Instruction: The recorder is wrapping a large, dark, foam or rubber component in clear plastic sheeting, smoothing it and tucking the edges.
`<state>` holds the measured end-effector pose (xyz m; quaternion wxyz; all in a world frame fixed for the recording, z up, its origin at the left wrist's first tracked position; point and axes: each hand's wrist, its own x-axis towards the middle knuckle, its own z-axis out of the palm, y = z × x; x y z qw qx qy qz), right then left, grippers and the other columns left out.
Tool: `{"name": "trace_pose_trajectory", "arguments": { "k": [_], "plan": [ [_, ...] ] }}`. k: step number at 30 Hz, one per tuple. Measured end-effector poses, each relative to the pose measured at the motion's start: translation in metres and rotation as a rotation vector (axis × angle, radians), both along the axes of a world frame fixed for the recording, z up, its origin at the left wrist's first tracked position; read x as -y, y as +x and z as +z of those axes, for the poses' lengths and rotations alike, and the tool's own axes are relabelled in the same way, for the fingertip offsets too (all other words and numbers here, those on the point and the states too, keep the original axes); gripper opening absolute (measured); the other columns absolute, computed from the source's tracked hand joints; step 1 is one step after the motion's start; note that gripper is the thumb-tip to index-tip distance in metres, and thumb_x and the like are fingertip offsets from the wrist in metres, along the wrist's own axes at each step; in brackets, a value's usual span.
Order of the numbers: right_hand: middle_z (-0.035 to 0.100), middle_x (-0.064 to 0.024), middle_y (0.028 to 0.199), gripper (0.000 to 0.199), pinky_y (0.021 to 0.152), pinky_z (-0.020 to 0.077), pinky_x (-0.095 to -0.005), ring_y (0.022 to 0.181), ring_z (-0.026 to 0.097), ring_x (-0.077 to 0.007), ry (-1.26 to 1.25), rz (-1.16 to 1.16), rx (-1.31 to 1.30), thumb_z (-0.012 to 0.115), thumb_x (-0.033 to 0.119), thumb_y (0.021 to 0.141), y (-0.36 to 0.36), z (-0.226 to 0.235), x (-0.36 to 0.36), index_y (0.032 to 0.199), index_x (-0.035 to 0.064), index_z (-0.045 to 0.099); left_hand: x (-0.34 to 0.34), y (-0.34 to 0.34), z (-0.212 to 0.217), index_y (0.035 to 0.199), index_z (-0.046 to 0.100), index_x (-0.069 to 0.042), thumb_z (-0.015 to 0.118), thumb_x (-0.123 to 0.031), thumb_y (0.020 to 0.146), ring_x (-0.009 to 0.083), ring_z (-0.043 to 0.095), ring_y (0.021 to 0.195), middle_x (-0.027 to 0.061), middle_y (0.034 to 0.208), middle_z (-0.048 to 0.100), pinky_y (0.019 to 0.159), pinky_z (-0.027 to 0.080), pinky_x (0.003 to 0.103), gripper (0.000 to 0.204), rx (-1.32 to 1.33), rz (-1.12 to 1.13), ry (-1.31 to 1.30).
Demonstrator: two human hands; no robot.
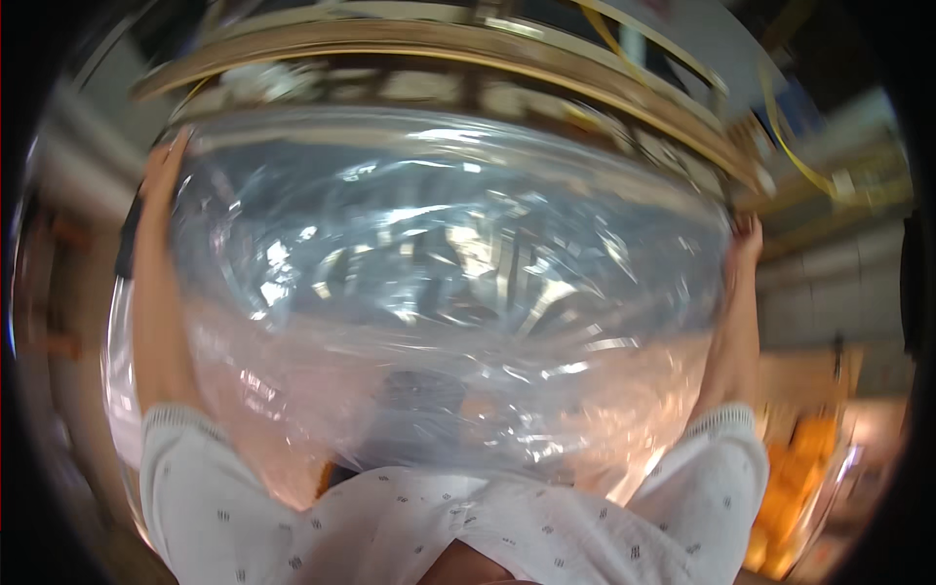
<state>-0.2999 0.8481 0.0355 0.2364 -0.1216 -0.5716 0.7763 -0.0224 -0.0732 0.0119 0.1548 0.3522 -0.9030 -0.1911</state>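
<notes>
A wide clear plastic sheet [458, 253] is spread between my two raised arms, wrinkled and shining with reflections. At its upper left edge my left hand [168, 164] is closed on the plastic. Its upper right edge is gripped by my right hand [746, 237], whose fingers are partly blurred. The lower part of the sheet hangs close against my white patterned shirt. Through the film, dark and pinkish shapes show but are too distorted to name.
Beyond the sheet runs a long wooden beam [419, 39] with blurred items below it. A yellow strap or cord [795, 161] hangs at the far right. Orange objects [795, 478] lie at the lower right, beside a cardboard-coloured panel [804, 380].
</notes>
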Motion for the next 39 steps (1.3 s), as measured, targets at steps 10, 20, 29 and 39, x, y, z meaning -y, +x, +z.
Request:
{"name": "trace_pose_trajectory", "arguments": {
  "k": [10,20,29,39],
  "plan": [
    [0.054,-0.01,0.081,0.018,0.073,0.0398,-0.0328,0.08,0.049,-0.0228,-0.594,0.406,0.004,0.051,0.021,0.082,0.17,0.005,0.031,0.072,0.0055,0.051,0.149,0.13,0.072,0.115,0.056,-0.006,0.055,-0.032,0.082,0.0229,0.057,0.094,0.0125,0.104,0.06,0.084,0.043,0.033,0.041,-0.102,0.194,0.049],
    [0.054,-0.0081,0.083,0.007,0.079,0.0432,-0.0303,0.081,0.052,-0.0198,-0.451,0.369,-0.103,0.055,0.012,0.082,0.205,-0.001,0.051,0.081,0.0049,0.053,-0.467,-0.09,0.098,0.107,0.056,0.002,0.064,-0.023,0.077,0.0259,0.054,0.102,0.0132,0.108,0.057,0.087,0.043,0.033,0.041,-0.213,-1.037,-0.12],
    [0.045,-0.0126,0.108,0.029,0.083,0.0364,-0.0396,0.098,0.044,-0.0278,1.519,-0.373,-0.355,0.06,0.008,0.066,0.151,0.028,0.066,0.093,0.0045,0.052,-0.602,-0.089,0.027,0.075,0.058,-0.002,0.056,-0.024,0.084,0.006,0.046,0.055,-0.0017,0.06,0.051,0.052,0.036,0.022,0.024,-0.393,-1.049,0.696],
    [0.055,-0.0019,0.085,0.021,0.062,0.047,-0.0352,0.083,0.055,-0.0227,1.603,-0.187,-0.281,0.057,0.003,0.068,0.204,0.0,0.085,0.085,0.0142,0.061,-0.333,0.135,0.024,0.085,0.062,-0.006,0.056,-0.022,0.086,0.002,0.034,0.053,-0.0066,0.062,0.043,0.045,0.025,0.018,0.017,-0.442,-0.299,0.338]
  ]
}}
